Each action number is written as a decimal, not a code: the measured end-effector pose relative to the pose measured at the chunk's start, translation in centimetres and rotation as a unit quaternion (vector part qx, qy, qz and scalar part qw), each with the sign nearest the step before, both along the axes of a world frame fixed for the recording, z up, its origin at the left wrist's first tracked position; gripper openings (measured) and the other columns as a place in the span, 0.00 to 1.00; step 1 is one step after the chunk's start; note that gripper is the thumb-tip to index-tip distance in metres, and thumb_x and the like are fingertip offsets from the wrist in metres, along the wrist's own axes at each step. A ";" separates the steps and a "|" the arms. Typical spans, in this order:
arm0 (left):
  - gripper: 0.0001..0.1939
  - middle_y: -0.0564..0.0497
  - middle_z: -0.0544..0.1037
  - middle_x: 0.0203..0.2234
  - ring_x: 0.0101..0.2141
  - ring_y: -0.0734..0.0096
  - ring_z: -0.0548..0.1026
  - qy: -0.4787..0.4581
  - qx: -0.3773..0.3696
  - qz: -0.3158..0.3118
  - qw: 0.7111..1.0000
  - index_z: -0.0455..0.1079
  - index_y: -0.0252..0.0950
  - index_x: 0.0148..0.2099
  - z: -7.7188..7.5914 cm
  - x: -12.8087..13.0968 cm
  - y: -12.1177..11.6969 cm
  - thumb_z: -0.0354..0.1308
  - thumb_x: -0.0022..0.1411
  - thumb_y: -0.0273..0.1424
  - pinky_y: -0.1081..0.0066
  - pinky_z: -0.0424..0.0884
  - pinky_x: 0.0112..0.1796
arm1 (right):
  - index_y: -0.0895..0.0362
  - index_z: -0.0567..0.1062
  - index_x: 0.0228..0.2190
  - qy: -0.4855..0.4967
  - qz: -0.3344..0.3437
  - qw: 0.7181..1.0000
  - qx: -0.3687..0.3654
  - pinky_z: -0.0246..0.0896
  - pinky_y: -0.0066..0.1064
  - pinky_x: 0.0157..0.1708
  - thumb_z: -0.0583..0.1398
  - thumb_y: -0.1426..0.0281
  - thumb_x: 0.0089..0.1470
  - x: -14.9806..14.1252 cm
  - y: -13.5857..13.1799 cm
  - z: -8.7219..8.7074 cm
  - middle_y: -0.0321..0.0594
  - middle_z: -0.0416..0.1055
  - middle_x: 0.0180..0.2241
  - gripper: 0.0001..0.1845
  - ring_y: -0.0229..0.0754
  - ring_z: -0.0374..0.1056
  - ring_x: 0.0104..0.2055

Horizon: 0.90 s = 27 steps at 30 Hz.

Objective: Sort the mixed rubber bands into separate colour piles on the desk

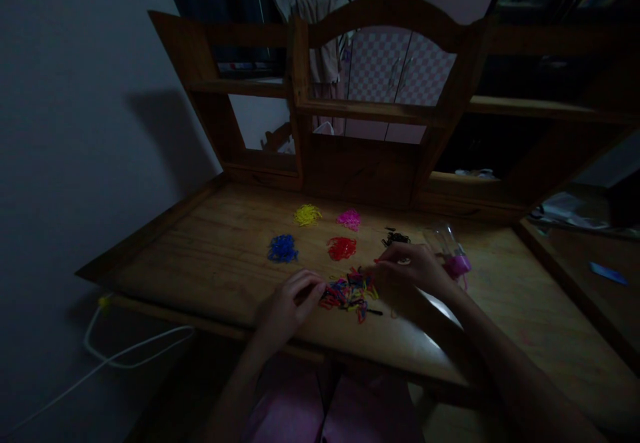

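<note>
A mixed pile of small coloured rubber bands (353,291) lies near the front of the wooden desk. At its left edge, my left hand (293,303) has its thumb and fingers pinched together; whatever sits between the tips is too small to make out. Over the pile's right side, my right hand (413,264) pinches a red rubber band (377,261). Behind the mixed pile are sorted heaps: blue bands (283,248), red bands (342,248), yellow bands (307,215), pink bands (349,219) and black bands (397,239), the last partly hidden by my right hand.
A clear plastic bottle with a purple cap (457,264) lies to the right of my right hand. A wooden shelf unit (360,156) rises along the desk's back edge. White cable (135,356) hangs at the front left, beside the wall (100,129). The light is dim.
</note>
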<state>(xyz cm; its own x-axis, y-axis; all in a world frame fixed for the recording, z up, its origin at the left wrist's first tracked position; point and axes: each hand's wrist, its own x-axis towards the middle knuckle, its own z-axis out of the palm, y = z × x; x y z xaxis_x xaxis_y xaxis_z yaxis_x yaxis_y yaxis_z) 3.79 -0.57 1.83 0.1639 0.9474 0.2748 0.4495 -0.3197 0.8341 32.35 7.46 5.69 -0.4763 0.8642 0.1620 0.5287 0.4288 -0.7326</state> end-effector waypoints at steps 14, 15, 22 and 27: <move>0.12 0.49 0.77 0.36 0.40 0.67 0.74 -0.007 0.006 -0.005 1.000 0.73 0.38 0.37 0.4 0.2 -0.2 0.50 0.67 0.36 0.69 0.69 0.44 | 0.56 0.77 0.33 -0.066 0.017 0.990 0.122 0.59 0.27 0.30 0.58 0.76 0.53 -6.2 3.5 0.1 0.37 0.75 0.29 0.08 0.37 0.70 0.29; 0.12 0.49 0.77 0.36 0.40 0.67 0.74 -0.006 0.005 -0.004 1.000 0.73 0.38 0.38 0.4 0.2 -0.2 0.50 0.67 0.36 0.69 0.69 0.44 | 0.56 0.77 0.32 -0.077 0.012 0.989 0.127 0.59 0.27 0.30 0.58 0.76 0.52 -6.5 3.7 -0.1 0.37 0.75 0.29 0.08 0.37 0.70 0.29; 0.12 0.49 0.77 0.36 0.40 0.67 0.74 -0.006 0.005 0.004 1.000 0.74 0.39 0.37 0.4 0.2 -0.3 0.50 0.67 0.36 0.69 0.69 0.43 | 0.55 0.77 0.35 -0.061 0.025 0.985 0.156 0.60 0.29 0.34 0.62 0.71 0.52 -6.8 4.4 -0.7 0.41 0.72 0.39 0.06 0.39 0.68 0.33; 0.12 0.49 0.77 0.35 0.40 0.66 0.74 -0.009 0.010 0.002 1.000 0.74 0.38 0.36 0.3 0.2 -0.2 0.51 0.67 0.36 0.69 0.69 0.43 | 0.56 0.77 0.34 -0.028 0.004 0.985 0.168 0.60 0.29 0.33 0.59 0.71 0.56 -5.2 4.4 0.2 0.41 0.72 0.37 0.06 0.39 0.68 0.34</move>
<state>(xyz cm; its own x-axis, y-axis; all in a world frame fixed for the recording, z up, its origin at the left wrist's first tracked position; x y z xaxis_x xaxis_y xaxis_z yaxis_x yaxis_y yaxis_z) 4.02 -0.73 2.12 0.1545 0.9425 0.2963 0.4364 -0.3342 0.8354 27.16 11.88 5.87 -0.5001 0.7618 0.4118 0.5599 0.6472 -0.5173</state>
